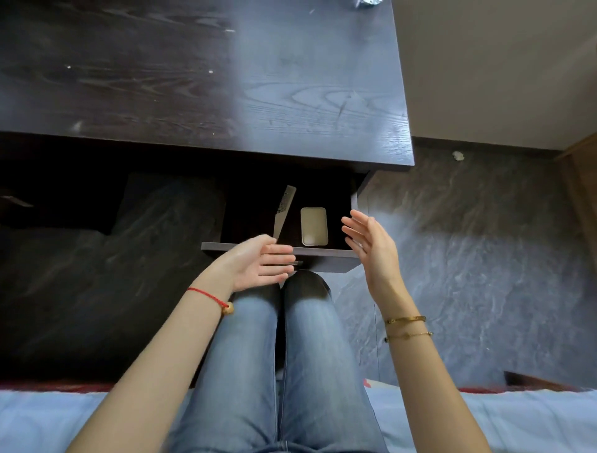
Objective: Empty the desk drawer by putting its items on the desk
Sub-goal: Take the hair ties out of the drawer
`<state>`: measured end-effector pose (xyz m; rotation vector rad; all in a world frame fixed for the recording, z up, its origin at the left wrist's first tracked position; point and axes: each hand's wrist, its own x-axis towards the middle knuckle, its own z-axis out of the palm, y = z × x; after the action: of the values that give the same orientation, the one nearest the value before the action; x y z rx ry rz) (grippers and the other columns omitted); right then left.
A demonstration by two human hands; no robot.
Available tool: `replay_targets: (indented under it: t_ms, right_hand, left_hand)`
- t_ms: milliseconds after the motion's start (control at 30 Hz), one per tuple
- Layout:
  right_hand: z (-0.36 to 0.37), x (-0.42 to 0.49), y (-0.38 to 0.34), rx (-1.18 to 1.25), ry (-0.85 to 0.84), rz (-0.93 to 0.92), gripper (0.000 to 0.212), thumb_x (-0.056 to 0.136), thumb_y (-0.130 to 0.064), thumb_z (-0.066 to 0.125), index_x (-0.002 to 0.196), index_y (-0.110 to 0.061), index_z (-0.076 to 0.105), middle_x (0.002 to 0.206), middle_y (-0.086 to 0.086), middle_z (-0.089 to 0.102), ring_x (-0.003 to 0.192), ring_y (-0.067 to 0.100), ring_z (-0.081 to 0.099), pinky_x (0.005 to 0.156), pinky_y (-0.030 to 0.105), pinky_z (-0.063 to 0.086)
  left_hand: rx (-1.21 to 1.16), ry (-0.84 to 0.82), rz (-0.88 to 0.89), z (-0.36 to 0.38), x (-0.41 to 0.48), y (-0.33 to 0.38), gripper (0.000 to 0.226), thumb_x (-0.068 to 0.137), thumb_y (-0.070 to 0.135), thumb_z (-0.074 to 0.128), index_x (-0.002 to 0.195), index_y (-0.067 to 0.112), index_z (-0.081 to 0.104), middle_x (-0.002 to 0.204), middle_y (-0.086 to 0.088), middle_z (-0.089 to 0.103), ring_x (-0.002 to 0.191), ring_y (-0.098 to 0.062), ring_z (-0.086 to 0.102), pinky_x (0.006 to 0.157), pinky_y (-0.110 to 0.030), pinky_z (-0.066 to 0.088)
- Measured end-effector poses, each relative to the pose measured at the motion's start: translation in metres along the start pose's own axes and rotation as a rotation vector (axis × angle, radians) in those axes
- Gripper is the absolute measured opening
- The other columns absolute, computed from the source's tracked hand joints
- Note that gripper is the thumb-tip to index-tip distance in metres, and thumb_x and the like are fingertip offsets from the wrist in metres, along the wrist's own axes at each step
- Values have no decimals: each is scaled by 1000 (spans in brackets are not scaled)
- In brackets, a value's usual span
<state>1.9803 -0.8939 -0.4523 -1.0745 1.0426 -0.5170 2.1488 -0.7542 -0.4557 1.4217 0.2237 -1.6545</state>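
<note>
The dark desk drawer [326,258] stands pulled out under the desk's front edge. Inside lie a dark comb [284,207], slanting, and to its right a flat olive-grey rounded case [314,226]. My left hand [261,262] hovers palm up over the drawer's front panel, fingers apart, holding nothing. My right hand [371,245] is raised at the drawer's right corner, fingers spread, also empty. The dark wooden desk [226,80] fills the upper part of the view.
A crumpled silver object [366,2] sits at the desk's far right edge. Grey marbled floor [468,258] lies to the right, with a small white scrap [458,156] by the wall. My knees in jeans [274,339] sit just below the drawer.
</note>
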Motion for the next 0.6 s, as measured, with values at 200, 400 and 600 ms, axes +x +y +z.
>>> replay_targets:
  t_ms: [200, 400, 600]
  right_hand:
    - [14, 50, -6, -86, 1, 55, 37, 102, -27, 39, 130, -12, 57, 127, 8, 64, 119, 20, 60, 103, 34, 47]
    - [43, 108, 11, -384, -62, 105, 32, 95, -13, 44, 122, -14, 62, 113, 8, 67, 107, 26, 64, 98, 40, 52]
    - [105, 137, 39, -748, -316, 130, 29, 89, -13, 60, 116, -6, 69, 117, 15, 70, 92, 20, 63, 88, 35, 53]
  left_hand:
    - [257, 330, 406, -25, 18, 67, 33, 102, 14, 45, 130, 8, 60, 119, -10, 66, 107, -23, 67, 92, -31, 55]
    - [748, 531, 302, -75, 114, 84, 26, 83, 3, 57, 97, 19, 71, 113, -19, 71, 98, -36, 71, 87, -48, 60]
    - [1205, 568, 134, -55, 134, 96, 48, 86, 3, 62, 132, 17, 62, 140, -16, 56, 124, -35, 60, 101, -38, 52]
